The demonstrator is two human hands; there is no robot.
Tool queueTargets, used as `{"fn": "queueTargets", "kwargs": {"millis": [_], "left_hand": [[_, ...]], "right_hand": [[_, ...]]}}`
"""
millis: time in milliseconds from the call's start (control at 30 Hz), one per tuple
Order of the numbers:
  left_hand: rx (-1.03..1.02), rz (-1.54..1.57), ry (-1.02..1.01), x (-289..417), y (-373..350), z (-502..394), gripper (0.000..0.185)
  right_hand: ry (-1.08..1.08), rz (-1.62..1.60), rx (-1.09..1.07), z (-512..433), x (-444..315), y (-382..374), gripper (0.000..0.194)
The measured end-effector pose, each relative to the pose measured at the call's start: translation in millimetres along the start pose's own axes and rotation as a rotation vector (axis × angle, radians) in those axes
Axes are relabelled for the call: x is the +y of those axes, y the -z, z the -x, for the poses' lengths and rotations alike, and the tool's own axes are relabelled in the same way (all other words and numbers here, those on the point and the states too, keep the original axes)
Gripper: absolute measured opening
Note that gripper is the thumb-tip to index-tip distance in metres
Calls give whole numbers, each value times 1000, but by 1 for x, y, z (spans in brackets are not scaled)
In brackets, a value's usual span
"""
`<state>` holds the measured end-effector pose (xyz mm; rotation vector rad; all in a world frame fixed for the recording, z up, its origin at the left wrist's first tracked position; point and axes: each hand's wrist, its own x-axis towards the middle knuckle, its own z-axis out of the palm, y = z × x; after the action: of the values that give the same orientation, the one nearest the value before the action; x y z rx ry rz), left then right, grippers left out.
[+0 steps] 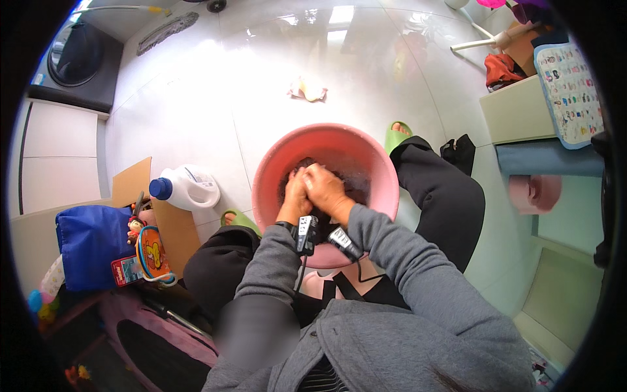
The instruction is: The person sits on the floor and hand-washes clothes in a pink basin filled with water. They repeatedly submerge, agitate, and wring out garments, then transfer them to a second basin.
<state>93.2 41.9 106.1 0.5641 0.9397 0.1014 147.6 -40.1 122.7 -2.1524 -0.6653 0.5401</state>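
Observation:
Between my knees stands a pink plastic basin (384, 196) with water and a little foam inside. Dark wet cloth (353, 188) lies in it, partly hidden under my hands. My left hand (294, 195) and my right hand (325, 188) press together over the basin, fingers closed around a bunch of the cloth, whose dark edge shows just beyond the knuckles. How each finger grips it is hidden. Both wrists carry a small black device with a cable, near the basin's close rim.
A white detergent bottle with a blue cap (185, 187) lies left of the basin. Behind it are a cardboard box (179, 225) and a blue bag (95, 245). A small pale crumpled item (307, 90) lies on the tiled floor ahead. White furniture (519, 110) stands at right.

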Motion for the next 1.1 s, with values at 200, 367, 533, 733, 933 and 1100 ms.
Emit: {"fn": "queueTargets", "kwargs": {"millis": [200,367,533,733,933,1100], "left_hand": [[-22,-82,24,-11,6,-20,49],[102,38,-18,-8,14,-39,42],[58,-78,-13,-16,9,-41,50],[30,67,115,-10,21,-40,47],[-82,62,20,-15,23,-29,31],[29,-90,-25,-23,8,-14,34]], "right_hand": [[-164,149,95,-33,26,10,24],[-58,224,47,-21,66,5,46],[-329,451,-108,-27,70,-5,44],[-129,-10,-46,-24,17,-22,30],[-50,64,-89,-13,0,6,24],[-108,147,-4,-9,1,14,24]]}}
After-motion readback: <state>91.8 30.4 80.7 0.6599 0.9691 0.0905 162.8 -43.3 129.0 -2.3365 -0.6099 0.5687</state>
